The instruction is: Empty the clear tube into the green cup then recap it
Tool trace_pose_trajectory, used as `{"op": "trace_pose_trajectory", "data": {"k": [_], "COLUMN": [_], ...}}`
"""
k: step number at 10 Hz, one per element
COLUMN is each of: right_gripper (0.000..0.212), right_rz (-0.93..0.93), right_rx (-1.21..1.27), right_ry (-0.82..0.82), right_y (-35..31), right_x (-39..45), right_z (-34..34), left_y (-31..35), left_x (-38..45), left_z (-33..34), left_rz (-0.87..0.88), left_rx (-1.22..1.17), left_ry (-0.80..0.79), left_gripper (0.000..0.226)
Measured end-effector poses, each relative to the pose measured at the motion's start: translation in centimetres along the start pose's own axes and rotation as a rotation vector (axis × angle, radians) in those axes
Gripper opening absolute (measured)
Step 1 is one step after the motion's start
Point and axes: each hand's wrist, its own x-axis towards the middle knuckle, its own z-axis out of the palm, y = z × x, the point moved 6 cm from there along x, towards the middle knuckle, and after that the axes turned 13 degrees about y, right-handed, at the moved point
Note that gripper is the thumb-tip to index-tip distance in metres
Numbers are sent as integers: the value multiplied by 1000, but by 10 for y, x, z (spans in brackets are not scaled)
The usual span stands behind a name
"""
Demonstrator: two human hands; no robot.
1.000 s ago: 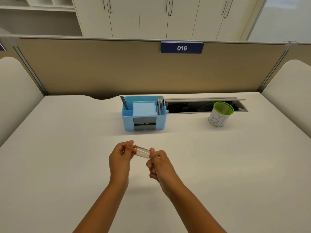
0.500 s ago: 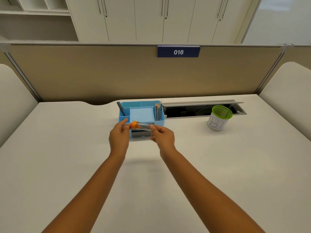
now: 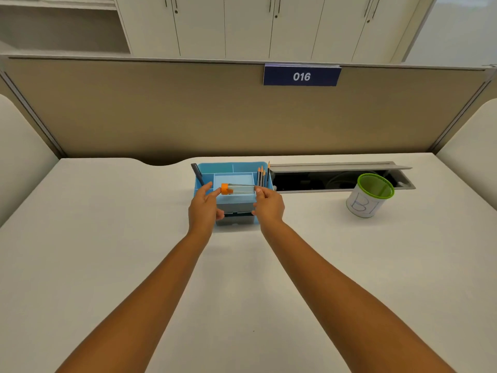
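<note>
The clear tube (image 3: 240,189) lies nearly level in the air, held between two hands above the blue organizer (image 3: 233,195). The right hand (image 3: 269,204) pinches the tube's bare end with thumb and fingertips closed on it. The left hand (image 3: 203,208) touches the orange cap (image 3: 226,189) with thumb and forefinger; the cap sits on the tube, but how firmly the fingers press it is hard to tell. What the tube contains cannot be made out, because the wall is transparent and the blue tray shows through it.

Both hands cover the front of the organizer, so only a part of its grey lower drawer is visible. Some pencils (image 3: 263,175) stand in its right compartment and a dark pen (image 3: 198,174) leans in the left one.

The green cup (image 3: 370,195) stands upright on the white desk (image 3: 349,265), well apart to the right, just before an open cable slot (image 3: 336,180). Its inside is not visible from here. Blue letters are written on its white side.
</note>
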Motion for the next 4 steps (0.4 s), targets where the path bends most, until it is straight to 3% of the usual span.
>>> {"op": "trace_pose_trajectory", "data": {"k": [4], "right_gripper": [31], "right_rz": [-11], "right_rx": [-77], "right_ry": [-20], "right_y": [12], "right_x": [-1], "right_z": [7], "left_y": [-9], "left_x": [4], "left_z": [0], "left_rz": [4], "left_rx": [52], "left_ry": [58], "left_gripper": [32]}}
